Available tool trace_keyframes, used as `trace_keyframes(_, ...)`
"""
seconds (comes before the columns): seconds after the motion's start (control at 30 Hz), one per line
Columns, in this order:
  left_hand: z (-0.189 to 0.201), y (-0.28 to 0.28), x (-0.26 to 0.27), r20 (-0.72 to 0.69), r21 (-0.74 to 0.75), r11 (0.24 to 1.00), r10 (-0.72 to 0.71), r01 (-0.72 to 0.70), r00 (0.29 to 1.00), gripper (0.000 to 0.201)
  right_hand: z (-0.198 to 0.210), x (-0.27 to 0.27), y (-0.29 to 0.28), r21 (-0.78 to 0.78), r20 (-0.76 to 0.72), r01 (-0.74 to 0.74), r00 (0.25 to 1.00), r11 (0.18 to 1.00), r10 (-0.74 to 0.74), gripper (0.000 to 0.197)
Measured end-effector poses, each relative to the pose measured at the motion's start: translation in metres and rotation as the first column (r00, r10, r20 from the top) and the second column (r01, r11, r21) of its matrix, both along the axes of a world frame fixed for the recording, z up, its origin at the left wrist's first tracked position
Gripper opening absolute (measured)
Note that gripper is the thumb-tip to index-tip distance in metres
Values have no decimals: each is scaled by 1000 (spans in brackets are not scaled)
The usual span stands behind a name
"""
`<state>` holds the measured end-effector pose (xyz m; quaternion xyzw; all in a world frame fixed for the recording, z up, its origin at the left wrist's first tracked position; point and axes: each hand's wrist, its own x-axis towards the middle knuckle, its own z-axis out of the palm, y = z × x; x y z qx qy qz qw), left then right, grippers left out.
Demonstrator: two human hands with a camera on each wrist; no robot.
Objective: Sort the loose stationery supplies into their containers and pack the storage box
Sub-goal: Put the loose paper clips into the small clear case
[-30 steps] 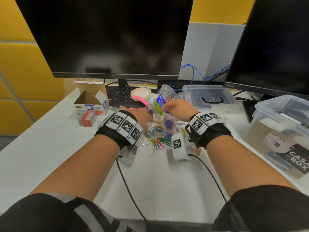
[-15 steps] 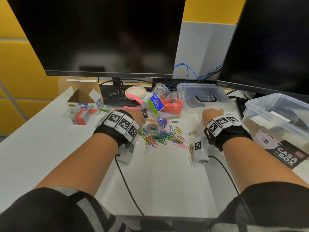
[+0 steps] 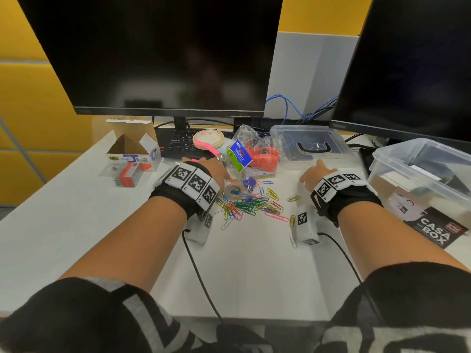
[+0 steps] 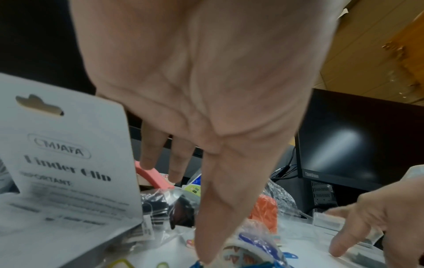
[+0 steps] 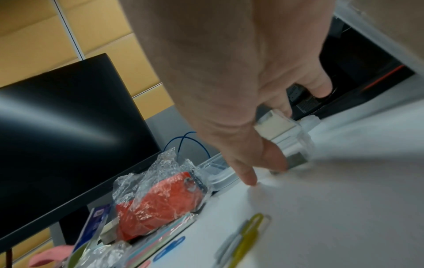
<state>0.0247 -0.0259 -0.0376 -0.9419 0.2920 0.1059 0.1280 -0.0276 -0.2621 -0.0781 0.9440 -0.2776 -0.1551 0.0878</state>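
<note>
Barely started: paper clips [image 3: 251, 203] loose mid-frame, storage box [image 3: 418, 179] at right. My left hand [image 4: 206, 112] spread; right hand [image 5: 231, 101] pinches sm clear case [image 5: 286, 137].

Loose multicoloured wire paper clips [image 3: 251, 203] lay scattered flat mid-worktop. Clear plastic storage box [image 3: 418, 174] stood open at right; its clear lid [image 3: 309, 146] lay flat behind the clips.
</note>
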Motion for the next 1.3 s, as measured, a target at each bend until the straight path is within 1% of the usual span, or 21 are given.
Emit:
trace_keyframes(0.07,1,-2,0,-25,16,998,-55,55,998,50,-22,16,-22,-12,12,-50,999,999,50,50)
trace_keyframes(0.1,0,-3,2,-35,16,998,-63,64,997,51,-19,13,-20,-9,35,-53,998,999,53,48)
trace_keyframes(0.2,-5,-2,7,-72,-2,998,-56,56,996,54,9,-8,6,34,107,-58,993,998,54,34)
trace_keyframes(0.3,-7,-2,8,-81,-18,999,-37,36,996,54,28,-19,12,75,152,-62,987,995,50,34)
trace_keyframes(0.37,-4,-5,4,-54,-68,998,-7,3,999,46,44,-24,17,109,218,-78,975,991,53,37)
trace_keyframes(0.43,3,-9,1,17,-200,979,38,-33,999,32,62,-27,26,116,315,-123,946,986,81,36)
trace_keyframes(0.47,6,-10,0,28,-309,950,49,-38,998,30,71,-27,33,109,356,-152,929,982,104,36)
trace_keyframes(0.5,9,-12,-1,5,-447,893,45,-38,999,31,81,-28,41,100,378,-191,915,976,141,36)
trace_keyframes(0.57,16,-13,-5,-132,-694,713,5,-96,991,39,97,-30,56,95,377,-296,894,950,241,39)
trace_keyframes(0.63,21,-12,-8,-231,-825,544,-74,-155,970,47,110,-35,74,169,404,-404,861,899,310,42)
trace_keyframes(0.73,20,-6,-9,-325,-898,371,-195,-237,925,51,116,-39,90,367,531,-529,795,766,294,40)
trace_keyframes(0.8,17,3,-10,-399,-911,227,-270,-345,876,47,111,-38,94,486,614,-569,762,663,204,37)
trace_keyframes(0.87,14,15,-11,-476,-871,63,-349,-487,807,42,102,-32,96,547,686,-591,722,593,87,37)
trace_keyframes(0.9,12,20,-11,-498,-847,20,-377,-531,781,41,96,-28,95,571,710,-595,704,565,24,38)
trace_keyframes(0.97,4,30,-9,-524,-821,29,-436,-570,732,38,83,-20,94,649,708,-581,698,491,-109,39)
trace_keyframes(1.03,-3,36,-10,-560,-796,73,-465,-601,686,37,70,-17,95,735,650,-545,735,403,-193,36)
trace_keyframes(1.07,-8,38,-10,-586,-780,90,-454,-620,671,41,63,-16,95,769,620,-526,752,363,-223,34)
trace_keyframes(1.13,-17,39,-7,-613,-758,72,-417,-648,671,49,50,-15,96,813,576,-488,756,318,-312,28)
trace_keyframes(1.17,-22,39,-4,-613,-756,39,-391,-653,686,49,43,-15,95,820,567,-465,743,335,-355,24)
trace_keyframes(1.2,-26,39,-2,-611,-755,1,-363,-655,704,48,37,-15,94,816,565,-433,736,383,-373,21)
trace_keyframes(1.3,-34,36,4,-567,-777,-110,-308,-620,764,37,19,-15,94,763,540,-327,797,557,-272,11)
